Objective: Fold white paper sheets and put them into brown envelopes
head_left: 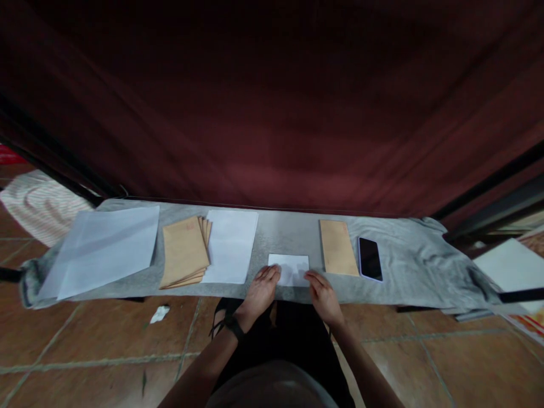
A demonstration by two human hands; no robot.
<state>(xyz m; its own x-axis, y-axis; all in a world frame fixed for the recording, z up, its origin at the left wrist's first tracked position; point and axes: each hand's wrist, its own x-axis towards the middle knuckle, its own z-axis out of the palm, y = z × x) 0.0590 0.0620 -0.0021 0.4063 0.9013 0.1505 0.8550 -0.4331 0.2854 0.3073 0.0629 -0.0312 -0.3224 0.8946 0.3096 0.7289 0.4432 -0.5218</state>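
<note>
A small white folded sheet of paper [293, 266] lies on the grey cloth right in front of me. At its left edge is my left hand [262, 288], its fingers closed together on the paper's border. My right hand [323, 292] pinches the lower right edge between thumb and fingers. The undersides of both thumbs are hidden. To the right of the paper lies a single brown envelope [339, 247]. Left of it sits a stack of white sheets [233, 243], partly under a fanned pile of brown envelopes [183, 249].
A phone [370, 259] lies right of the single envelope. Large white sheets [114, 243] cover the left end of the narrow cloth-covered table [293, 226]. A dark red curtain [272, 113] hangs behind it. A scrap of white paper [160, 314] is on the tiled floor.
</note>
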